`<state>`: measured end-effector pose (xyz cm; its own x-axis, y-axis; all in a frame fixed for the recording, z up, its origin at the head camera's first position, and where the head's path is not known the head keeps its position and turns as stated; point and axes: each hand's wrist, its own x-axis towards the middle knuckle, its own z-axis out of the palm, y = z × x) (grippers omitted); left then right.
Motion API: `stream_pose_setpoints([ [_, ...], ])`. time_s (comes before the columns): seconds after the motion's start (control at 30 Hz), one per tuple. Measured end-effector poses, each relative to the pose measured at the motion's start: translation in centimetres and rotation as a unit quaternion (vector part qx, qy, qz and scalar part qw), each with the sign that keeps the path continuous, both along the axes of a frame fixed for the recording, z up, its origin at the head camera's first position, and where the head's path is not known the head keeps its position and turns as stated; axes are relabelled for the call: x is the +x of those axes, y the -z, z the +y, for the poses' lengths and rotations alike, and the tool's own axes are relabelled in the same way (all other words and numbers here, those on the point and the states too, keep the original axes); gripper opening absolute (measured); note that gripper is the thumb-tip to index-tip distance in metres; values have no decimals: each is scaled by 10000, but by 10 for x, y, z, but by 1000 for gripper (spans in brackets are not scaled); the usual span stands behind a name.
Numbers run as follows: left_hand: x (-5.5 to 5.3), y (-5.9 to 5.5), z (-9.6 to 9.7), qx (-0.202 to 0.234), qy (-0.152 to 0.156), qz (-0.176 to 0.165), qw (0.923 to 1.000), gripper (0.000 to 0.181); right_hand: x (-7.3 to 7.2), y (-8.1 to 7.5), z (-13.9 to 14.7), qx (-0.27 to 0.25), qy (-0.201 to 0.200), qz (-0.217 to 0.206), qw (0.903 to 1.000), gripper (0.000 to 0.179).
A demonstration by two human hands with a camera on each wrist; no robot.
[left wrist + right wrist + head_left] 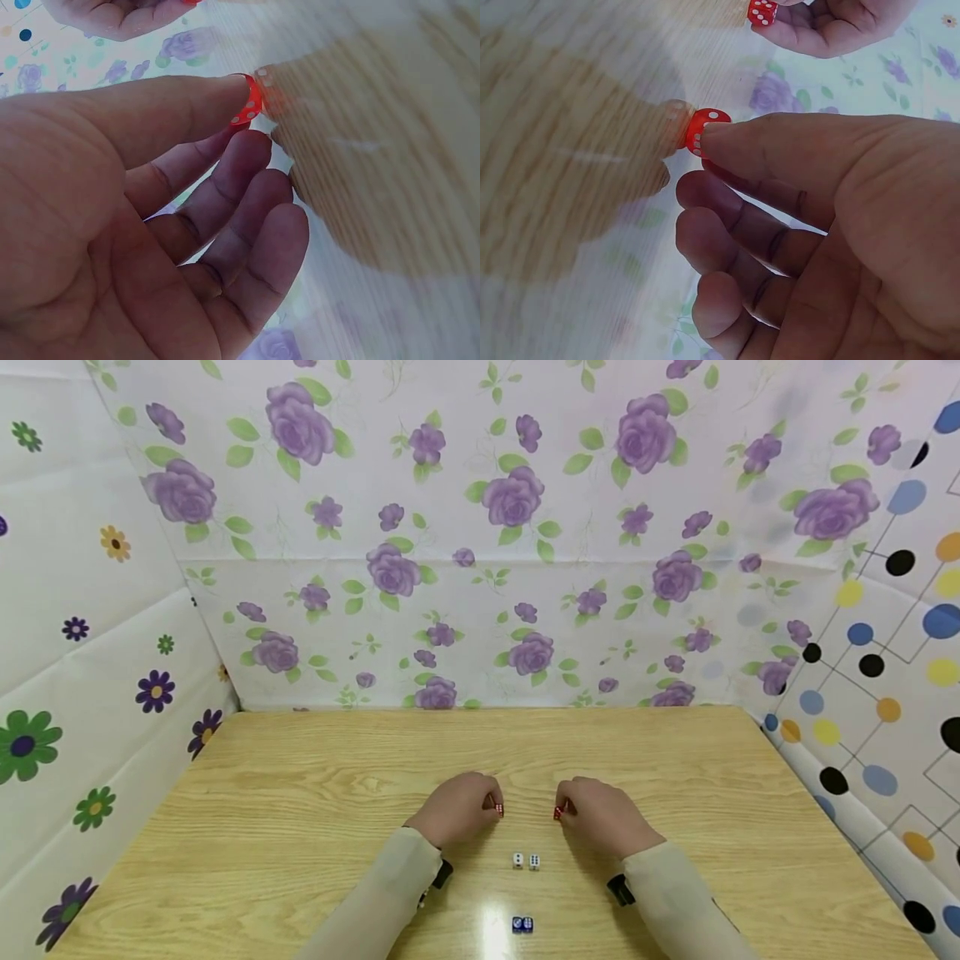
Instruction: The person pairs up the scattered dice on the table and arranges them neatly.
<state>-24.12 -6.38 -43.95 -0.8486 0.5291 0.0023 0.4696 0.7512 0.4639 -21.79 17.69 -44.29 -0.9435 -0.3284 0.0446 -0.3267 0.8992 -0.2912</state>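
Note:
My left hand pinches a red die with white pips between thumb and forefinger, just above or on the wooden table. Across a short gap, my right hand holds a second red die in the same kind of pinch. In the left wrist view, the thumb partly covers that hand's red die, and the other fingers are bent loosely. The right wrist view gives a close look at the other red die, very near the table surface. Whether either die touches the wood I cannot tell.
Two white dice sit side by side on the table, nearer to me than the hands. Closer still lies a pair of blue dice, set together. Patterned cloth hangs behind the table and along both sides.

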Motion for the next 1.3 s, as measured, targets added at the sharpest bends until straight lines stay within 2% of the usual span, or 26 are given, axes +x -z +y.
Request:
stream_pose_setpoints([
  [0.27,0,0,2,162,-61,-202,9996,8,1,0,-1,-29,19,0,10000,15],
  [0.47,0,2,6,137,-41,-195,9997,8,1,-2,-6,-102,-10,-68,9999,16],
  [0.77,2,-1,12,128,132,-228,9996,7,0,-2,-14,-363,-246,-300,9986,13],
  [0.97,2,2,15,142,226,-118,9996,3,0,0,-16,-407,-442,-288,9978,11],
  [1.3,3,2,18,248,233,-169,9993,3,0,0,-16,-469,-522,-304,9971,11],
])
